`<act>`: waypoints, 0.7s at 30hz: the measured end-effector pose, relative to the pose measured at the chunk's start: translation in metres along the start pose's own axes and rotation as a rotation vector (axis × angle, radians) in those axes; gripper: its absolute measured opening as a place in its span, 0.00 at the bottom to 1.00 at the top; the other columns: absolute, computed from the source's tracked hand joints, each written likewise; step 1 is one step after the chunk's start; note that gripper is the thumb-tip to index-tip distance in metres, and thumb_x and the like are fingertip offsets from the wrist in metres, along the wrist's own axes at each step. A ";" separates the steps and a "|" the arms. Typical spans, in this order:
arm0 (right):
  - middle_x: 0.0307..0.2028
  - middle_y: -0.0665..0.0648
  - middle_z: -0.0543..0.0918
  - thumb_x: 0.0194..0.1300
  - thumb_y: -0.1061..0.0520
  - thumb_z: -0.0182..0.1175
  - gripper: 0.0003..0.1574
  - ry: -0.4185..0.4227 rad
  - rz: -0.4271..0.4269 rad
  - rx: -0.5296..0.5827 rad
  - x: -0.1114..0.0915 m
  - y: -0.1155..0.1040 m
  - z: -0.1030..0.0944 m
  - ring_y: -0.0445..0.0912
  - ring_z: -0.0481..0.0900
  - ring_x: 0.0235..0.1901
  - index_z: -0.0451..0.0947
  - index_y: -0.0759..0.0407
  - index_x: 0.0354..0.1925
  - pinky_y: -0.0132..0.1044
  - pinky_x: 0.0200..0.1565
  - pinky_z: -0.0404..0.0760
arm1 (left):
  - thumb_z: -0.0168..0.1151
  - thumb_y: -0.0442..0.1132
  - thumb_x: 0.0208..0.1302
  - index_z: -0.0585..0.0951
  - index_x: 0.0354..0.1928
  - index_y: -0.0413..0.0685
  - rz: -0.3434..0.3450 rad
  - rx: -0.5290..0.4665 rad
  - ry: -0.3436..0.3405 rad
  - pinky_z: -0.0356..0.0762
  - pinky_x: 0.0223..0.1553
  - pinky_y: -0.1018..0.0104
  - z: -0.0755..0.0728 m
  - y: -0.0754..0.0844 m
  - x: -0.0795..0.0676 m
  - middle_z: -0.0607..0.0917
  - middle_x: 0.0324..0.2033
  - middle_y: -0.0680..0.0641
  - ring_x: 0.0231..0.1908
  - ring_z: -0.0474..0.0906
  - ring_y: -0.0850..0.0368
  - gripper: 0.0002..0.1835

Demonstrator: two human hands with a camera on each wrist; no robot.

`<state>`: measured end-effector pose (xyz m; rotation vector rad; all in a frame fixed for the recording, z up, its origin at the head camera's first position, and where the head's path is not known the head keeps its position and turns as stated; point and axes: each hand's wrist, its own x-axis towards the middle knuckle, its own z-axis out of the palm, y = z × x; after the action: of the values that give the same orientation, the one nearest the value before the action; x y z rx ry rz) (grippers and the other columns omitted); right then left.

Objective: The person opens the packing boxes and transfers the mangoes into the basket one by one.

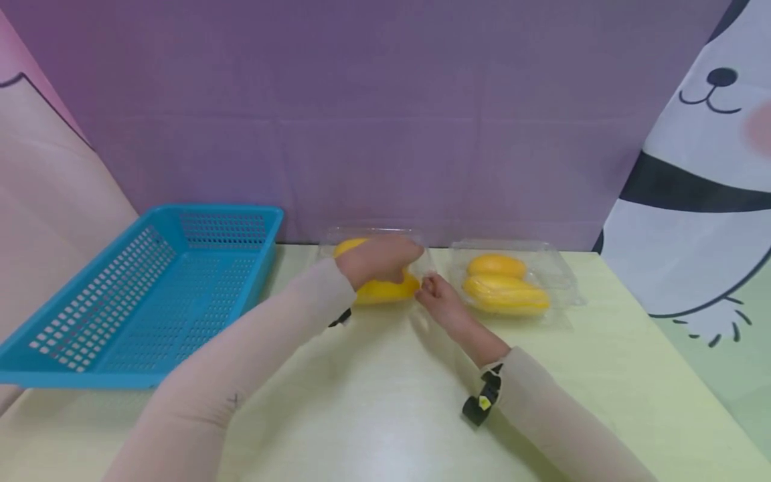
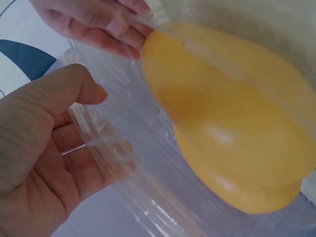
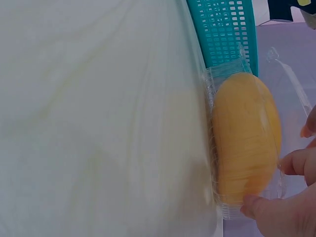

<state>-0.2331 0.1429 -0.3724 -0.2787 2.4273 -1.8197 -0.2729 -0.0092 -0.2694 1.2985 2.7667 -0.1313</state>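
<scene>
Plainly, the clear container (image 3: 226, 70) holds smooth yellow fruits (image 3: 242, 138).

Free tabletop (image 1: 385, 402) before the hands (image 1: 382, 260), blue basket (image 1: 199, 281) leftward

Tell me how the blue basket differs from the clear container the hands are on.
The blue basket is opaque with perforated sides; the clear container is see-through. The basket is larger than the container. The basket looks empty, while the container holds yellow produce. Both sit on the table.
</scene>
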 end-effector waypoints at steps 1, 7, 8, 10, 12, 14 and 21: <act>0.51 0.75 0.73 0.68 0.67 0.46 0.26 -0.006 0.022 0.014 0.000 0.000 0.000 0.56 0.74 0.54 0.54 0.81 0.59 0.36 0.59 0.74 | 0.64 0.34 0.59 0.76 0.52 0.44 0.000 0.000 -0.003 0.76 0.53 0.63 -0.001 -0.001 0.000 0.82 0.45 0.46 0.43 0.76 0.52 0.18; 0.70 0.75 0.46 0.70 0.65 0.46 0.41 -0.023 0.099 0.032 0.000 -0.001 -0.001 0.63 0.46 0.71 0.37 0.76 0.70 0.52 0.70 0.54 | 0.64 0.37 0.61 0.72 0.60 0.45 -0.014 0.009 -0.045 0.69 0.63 0.58 -0.011 -0.005 0.002 0.79 0.57 0.46 0.55 0.75 0.50 0.25; 0.70 0.75 0.46 0.70 0.64 0.46 0.40 -0.021 0.098 0.024 0.000 -0.001 -0.001 0.63 0.47 0.71 0.37 0.76 0.70 0.52 0.70 0.55 | 0.64 0.38 0.61 0.72 0.61 0.45 -0.011 0.010 -0.056 0.69 0.64 0.58 -0.012 -0.005 0.003 0.78 0.57 0.46 0.56 0.74 0.50 0.25; 0.70 0.75 0.46 0.70 0.64 0.46 0.40 -0.022 0.093 0.019 0.000 -0.001 -0.001 0.64 0.47 0.71 0.37 0.76 0.70 0.52 0.70 0.54 | 0.64 0.39 0.61 0.71 0.62 0.44 -0.007 0.009 -0.070 0.71 0.62 0.59 -0.014 -0.007 0.003 0.78 0.58 0.46 0.56 0.74 0.50 0.27; 0.70 0.75 0.46 0.70 0.64 0.46 0.41 -0.023 0.088 0.023 -0.001 -0.001 -0.001 0.64 0.47 0.71 0.37 0.77 0.70 0.51 0.70 0.53 | 0.63 0.39 0.62 0.71 0.62 0.44 0.000 0.008 -0.080 0.71 0.62 0.59 -0.017 -0.008 0.003 0.77 0.58 0.46 0.56 0.74 0.50 0.27; 0.70 0.75 0.46 0.70 0.64 0.46 0.41 -0.023 0.086 0.030 -0.002 -0.002 -0.001 0.63 0.46 0.71 0.36 0.77 0.70 0.51 0.70 0.53 | 0.63 0.39 0.62 0.70 0.63 0.45 -0.003 -0.002 -0.085 0.70 0.63 0.59 -0.020 -0.010 0.002 0.77 0.59 0.46 0.57 0.73 0.50 0.27; 0.71 0.73 0.45 0.70 0.63 0.46 0.42 -0.026 0.092 0.018 -0.002 -0.002 -0.001 0.61 0.45 0.72 0.36 0.75 0.71 0.49 0.71 0.52 | 0.62 0.40 0.63 0.64 0.69 0.49 -0.067 -0.024 -0.111 0.66 0.66 0.58 -0.030 -0.014 0.001 0.72 0.64 0.47 0.62 0.69 0.51 0.33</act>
<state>-0.2316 0.1443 -0.3706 -0.1848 2.3640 -1.7868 -0.2855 -0.0135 -0.2393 1.1559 2.7104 -0.1694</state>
